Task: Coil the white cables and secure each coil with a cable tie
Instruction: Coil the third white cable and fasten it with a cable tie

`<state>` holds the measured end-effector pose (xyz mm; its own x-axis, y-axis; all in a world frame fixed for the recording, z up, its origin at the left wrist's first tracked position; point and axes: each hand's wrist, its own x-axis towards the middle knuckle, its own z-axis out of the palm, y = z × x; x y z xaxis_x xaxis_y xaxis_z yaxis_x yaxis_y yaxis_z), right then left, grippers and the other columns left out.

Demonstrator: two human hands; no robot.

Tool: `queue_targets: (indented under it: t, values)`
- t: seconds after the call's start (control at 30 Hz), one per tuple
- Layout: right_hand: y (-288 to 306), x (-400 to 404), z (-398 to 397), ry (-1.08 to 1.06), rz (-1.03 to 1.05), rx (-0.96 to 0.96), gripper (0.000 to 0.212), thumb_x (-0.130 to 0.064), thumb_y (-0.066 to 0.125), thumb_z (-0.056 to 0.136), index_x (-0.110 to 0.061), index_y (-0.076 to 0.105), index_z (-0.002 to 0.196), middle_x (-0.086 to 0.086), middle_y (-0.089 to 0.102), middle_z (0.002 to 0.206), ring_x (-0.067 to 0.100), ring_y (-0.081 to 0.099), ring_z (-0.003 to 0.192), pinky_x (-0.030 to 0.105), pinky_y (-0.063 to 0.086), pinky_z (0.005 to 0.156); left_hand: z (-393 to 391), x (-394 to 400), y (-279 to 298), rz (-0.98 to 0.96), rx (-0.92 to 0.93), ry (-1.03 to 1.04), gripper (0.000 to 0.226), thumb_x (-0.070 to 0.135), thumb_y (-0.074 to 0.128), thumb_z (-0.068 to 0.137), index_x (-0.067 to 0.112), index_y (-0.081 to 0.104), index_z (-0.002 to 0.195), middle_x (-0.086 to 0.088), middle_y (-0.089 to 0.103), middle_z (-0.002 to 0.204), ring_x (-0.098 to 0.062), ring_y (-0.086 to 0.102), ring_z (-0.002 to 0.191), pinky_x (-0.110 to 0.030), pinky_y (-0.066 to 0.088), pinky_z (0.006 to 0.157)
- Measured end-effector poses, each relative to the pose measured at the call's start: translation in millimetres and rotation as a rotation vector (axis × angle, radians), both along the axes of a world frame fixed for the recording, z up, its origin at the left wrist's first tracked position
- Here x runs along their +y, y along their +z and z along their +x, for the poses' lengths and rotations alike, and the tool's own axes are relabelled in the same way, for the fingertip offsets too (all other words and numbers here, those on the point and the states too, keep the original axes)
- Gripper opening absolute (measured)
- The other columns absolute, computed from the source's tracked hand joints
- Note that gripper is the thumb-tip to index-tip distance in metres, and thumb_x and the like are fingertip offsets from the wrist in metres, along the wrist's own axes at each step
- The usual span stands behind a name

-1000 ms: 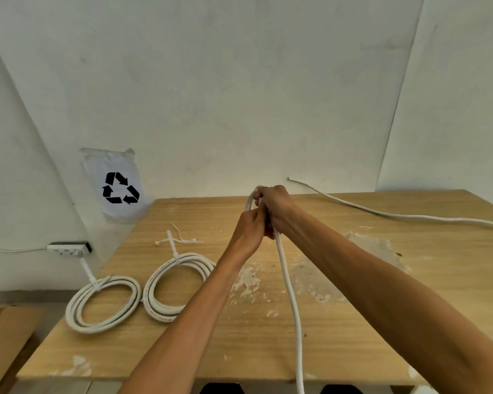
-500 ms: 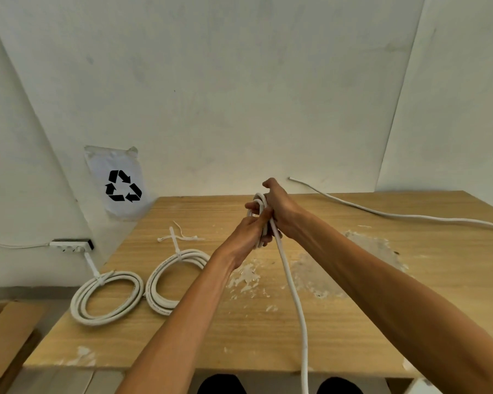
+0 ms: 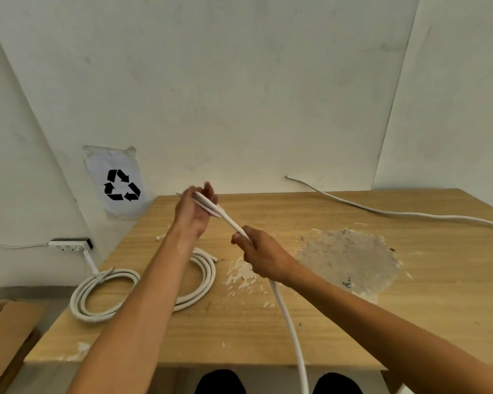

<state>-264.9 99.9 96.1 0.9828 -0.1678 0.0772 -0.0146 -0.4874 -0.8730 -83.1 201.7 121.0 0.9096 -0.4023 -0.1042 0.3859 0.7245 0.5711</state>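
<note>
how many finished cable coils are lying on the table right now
2. One tied white cable coil lies at the wooden table's front-left corner. A second white coil lies just right of it, partly hidden behind the left forearm; its tie is hidden.

Worktop (image 3: 353,322) bare of objects at 3 o'clock, past my right hand (image 3: 264,258). At 9 o'clock two tied coils (image 3: 103,294) block the left side. At 1 o'clock a loose cable (image 3: 396,214) crosses the back edge.
</note>
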Motion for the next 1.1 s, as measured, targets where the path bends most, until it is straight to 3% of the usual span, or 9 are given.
queue_targets:
  t: [0.07,0.1,0.17,0.3,0.47,0.63,0.77,0.93,1.1]
  values:
    - [1,0,-9,0.129,0.075,0.047,0.039,-0.044,0.041,0.105,-0.011,0.061,0.106,0.001,0.045,0.062,0.011,0.039,0.046,0.025,0.038,0.044,13,18,11,-0.192,0.039,-0.055,0.035,0.012,0.044,0.100,0.013,0.051,0.066,0.001,0.066,0.064,-0.011,0.068,0.059,-0.036,0.052,0.086]
    - [4,-1,-13,0.195,0.129,0.097,0.045,-0.050,0.040,0.103,-0.010,0.061,0.103,-0.001,0.042,0.060,0.011,0.035,0.046,0.024,0.034,0.044,17,27,16,-0.258,0.042,-0.085,0.039,0.012,0.044,0.100,0.012,0.052,0.062,0.003,0.061,0.058,-0.010,0.063,0.053,-0.035,0.053,0.084]
    - [13,-9,-13,0.285,0.138,0.181,0.055,-0.061,0.033,0.100,-0.011,0.057,0.095,-0.004,0.037,0.058,0.011,0.030,0.048,0.024,0.029,0.045,18,40,24,-0.338,0.022,-0.163,0.038,0.012,0.044,0.099,0.013,0.049,0.061,0.007,0.046,0.049,-0.007,0.049,0.043,-0.028,0.054,0.068]
    - [40,-33,1,0.330,-0.101,0.270,0.056,-0.065,0.030,0.098,-0.016,0.050,0.081,-0.006,0.038,0.060,0.010,0.030,0.050,0.023,0.030,0.047,16,52,27,-0.429,-0.014,-0.320,0.026,0.010,0.047,0.095,0.012,0.048,0.069,0.003,0.036,0.048,-0.010,0.031,0.037,-0.023,0.047,0.048]
    - [72,-69,19,0.255,-0.398,0.340,0.065,-0.077,0.047,0.086,-0.016,0.058,0.068,-0.005,0.043,0.055,0.014,0.034,0.049,0.027,0.036,0.055,7,62,19,-0.275,-0.124,-0.625,0.032,0.016,0.043,0.104,0.002,0.057,0.079,0.001,0.034,0.056,-0.014,0.033,0.047,-0.032,0.042,0.053]
    - [83,-89,36,0.174,-0.770,0.518,0.084,-0.095,0.050,0.059,-0.013,0.063,0.061,0.000,0.052,0.054,0.019,0.049,0.056,0.033,0.051,0.075,-20,59,25,-0.112,-0.334,-0.861,0.042,0.030,0.031,0.109,0.006,0.057,0.087,0.002,0.037,0.055,-0.013,0.035,0.046,-0.027,0.036,0.049]
    - [83,-91,45,0.156,-0.900,0.606,0.086,-0.099,0.057,0.047,-0.014,0.065,0.061,0.001,0.053,0.062,0.021,0.051,0.063,0.033,0.051,0.078,-33,55,25,-0.028,-0.446,-1.035,0.035,0.031,0.043,0.106,0.014,0.058,0.078,0.009,0.032,0.049,-0.009,0.028,0.038,-0.020,0.035,0.042]
    - [89,-92,55,0.292,-0.827,0.749,0.065,-0.081,0.067,0.066,-0.017,0.073,0.072,-0.003,0.060,0.067,0.016,0.056,0.068,0.029,0.051,0.074,-50,69,30,0.305,-0.536,-0.926,0.037,0.039,0.076,0.084,0.021,0.052,0.063,0.012,0.019,0.043,-0.006,0.014,0.033,-0.015,0.025,0.035]
    - [89,-101,53,0.380,-0.674,0.793,0.044,-0.060,0.064,0.088,-0.016,0.074,0.087,-0.003,0.064,0.078,0.014,0.059,0.074,0.028,0.053,0.077,-44,84,32,0.405,-0.528,-0.846,0.042,0.041,0.080,0.080,0.020,0.048,0.061,0.012,0.020,0.043,-0.005,0.014,0.033,-0.015,0.026,0.033]
